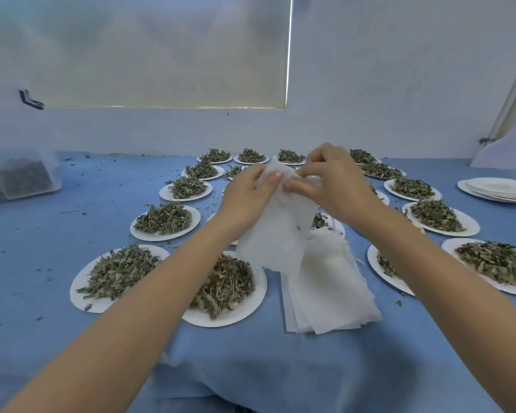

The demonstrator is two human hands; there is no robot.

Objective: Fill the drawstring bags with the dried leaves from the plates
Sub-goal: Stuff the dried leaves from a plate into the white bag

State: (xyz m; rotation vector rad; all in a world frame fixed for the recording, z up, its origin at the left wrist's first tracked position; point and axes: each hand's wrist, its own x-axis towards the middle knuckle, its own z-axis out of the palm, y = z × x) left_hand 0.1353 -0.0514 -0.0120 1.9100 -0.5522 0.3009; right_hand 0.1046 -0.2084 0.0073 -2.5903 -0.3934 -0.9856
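Observation:
A white drawstring bag [277, 236] hangs above the table, held up at its top edge by both hands. My left hand [251, 195] pinches the bag's left top corner with thumb and fingers. At the right side of the bag's mouth, my right hand [331, 180] pinches the fabric. A stack of flat white bags [331, 290] lies on the blue cloth under my right forearm. Several white plates heaped with dried green leaves surround them, among them a plate [224, 293] just below the held bag and a plate [116, 275] at the near left.
A pile of empty white plates [501, 189] sits at the far right. A clear plastic box [21, 177] with dark leaves stands at the far left by the wall. Leaf crumbs are scattered over the blue cloth [72, 216].

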